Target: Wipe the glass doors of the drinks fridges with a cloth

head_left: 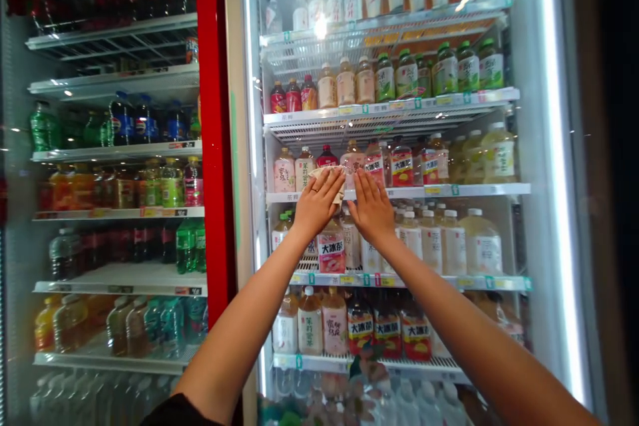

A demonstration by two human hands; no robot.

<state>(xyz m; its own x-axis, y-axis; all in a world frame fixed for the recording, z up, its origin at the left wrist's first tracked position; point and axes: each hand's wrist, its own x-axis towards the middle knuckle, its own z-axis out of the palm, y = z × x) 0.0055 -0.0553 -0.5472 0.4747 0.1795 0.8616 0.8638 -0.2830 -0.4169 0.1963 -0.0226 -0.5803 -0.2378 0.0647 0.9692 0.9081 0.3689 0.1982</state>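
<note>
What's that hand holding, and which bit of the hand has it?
The left hand presses a pale cloth under its fingers against the glass door. The right hand holds nothing.

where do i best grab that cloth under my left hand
Pinch the pale cloth by its loose top edge, which sticks out above the fingers of your left hand, coming from above with your right hand. The rest looks pressed flat against the glass door, so that edge is probably the only free part.
</note>
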